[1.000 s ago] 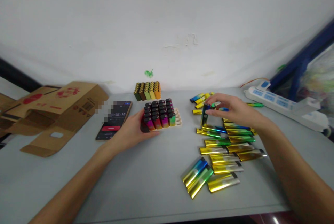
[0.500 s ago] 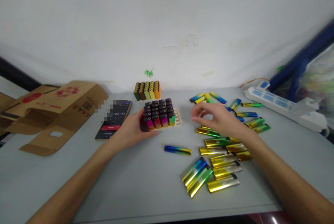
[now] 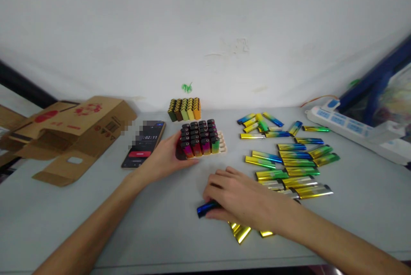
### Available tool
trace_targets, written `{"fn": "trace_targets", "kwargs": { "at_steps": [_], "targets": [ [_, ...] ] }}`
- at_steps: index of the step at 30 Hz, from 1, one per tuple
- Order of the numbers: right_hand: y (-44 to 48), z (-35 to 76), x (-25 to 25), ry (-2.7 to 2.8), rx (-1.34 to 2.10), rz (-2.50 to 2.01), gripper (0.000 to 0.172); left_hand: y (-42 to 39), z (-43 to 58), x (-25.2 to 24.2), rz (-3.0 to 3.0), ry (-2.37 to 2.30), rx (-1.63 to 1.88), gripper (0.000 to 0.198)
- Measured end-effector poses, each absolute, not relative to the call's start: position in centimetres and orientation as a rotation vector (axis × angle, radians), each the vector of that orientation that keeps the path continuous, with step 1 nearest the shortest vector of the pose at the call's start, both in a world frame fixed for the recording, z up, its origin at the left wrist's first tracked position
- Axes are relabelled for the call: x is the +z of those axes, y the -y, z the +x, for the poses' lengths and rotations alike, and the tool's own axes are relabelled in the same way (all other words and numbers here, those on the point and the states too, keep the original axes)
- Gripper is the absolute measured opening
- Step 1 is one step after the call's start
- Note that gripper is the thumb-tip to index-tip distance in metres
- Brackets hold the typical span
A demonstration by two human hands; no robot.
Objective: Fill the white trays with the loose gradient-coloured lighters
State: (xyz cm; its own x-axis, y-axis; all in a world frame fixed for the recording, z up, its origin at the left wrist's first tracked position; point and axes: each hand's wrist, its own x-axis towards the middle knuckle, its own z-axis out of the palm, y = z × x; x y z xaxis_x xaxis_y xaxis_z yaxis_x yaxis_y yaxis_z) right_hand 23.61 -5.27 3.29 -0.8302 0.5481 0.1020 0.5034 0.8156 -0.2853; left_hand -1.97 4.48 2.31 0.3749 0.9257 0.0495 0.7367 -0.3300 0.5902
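Note:
My left hand (image 3: 168,157) is closed round the left end of a white slotted tray (image 3: 222,143), thumb along its front side. Rows of lighters (image 3: 199,140) with black tops and pink, red, purple and green bodies stand upright in it; bare slots show at its right end. Nearer the front, my right hand (image 3: 231,196) is closed on a metallic lighter (image 3: 204,210), whose blue end sticks out to the left. The rest of that lighter is hidden by the fingers. Beside and under the right forearm lie several gold, green, blue and silver lighters (image 3: 272,175).
A second block of upright lighters (image 3: 184,110) stands against the wall. A phone (image 3: 144,144) and an opened cardboard box (image 3: 80,129) lie on the left. A white power strip (image 3: 356,131) lies at the back right of the grey table (image 3: 154,232).
My right hand has come down and toward me from above the loose lighters and taken hold of the single blue-and-gold lighter. My left hand stays on the tray.

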Motion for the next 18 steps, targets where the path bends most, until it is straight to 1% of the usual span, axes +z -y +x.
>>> {"fn": "trace_targets", "kwargs": {
  "at_steps": [2,5,12,15,18],
  "targets": [
    [5.2,23.6,2.8,2.810,0.315,-0.822,0.026,-4.5,-2.0,2.3,2.162,-1.441,0.524,0.075],
    [4.7,24.1,2.6,2.699,0.370,-0.842,0.023,-4.5,-2.0,2.3,2.166,-1.433,0.526,0.076],
    [3.2,26.1,4.3,2.049,1.047,-0.990,0.022,-4.5,-2.0,2.3,2.157,-1.378,0.543,0.076],
    [2.9,26.2,4.3,1.850,1.193,-0.969,0.024,-4.5,-2.0,2.3,2.145,-1.385,0.547,0.075],
    [2.7,26.0,4.2,1.721,1.215,-0.987,0.034,-4.5,-2.0,2.4,2.118,-1.390,0.572,0.075]
  ]
}}
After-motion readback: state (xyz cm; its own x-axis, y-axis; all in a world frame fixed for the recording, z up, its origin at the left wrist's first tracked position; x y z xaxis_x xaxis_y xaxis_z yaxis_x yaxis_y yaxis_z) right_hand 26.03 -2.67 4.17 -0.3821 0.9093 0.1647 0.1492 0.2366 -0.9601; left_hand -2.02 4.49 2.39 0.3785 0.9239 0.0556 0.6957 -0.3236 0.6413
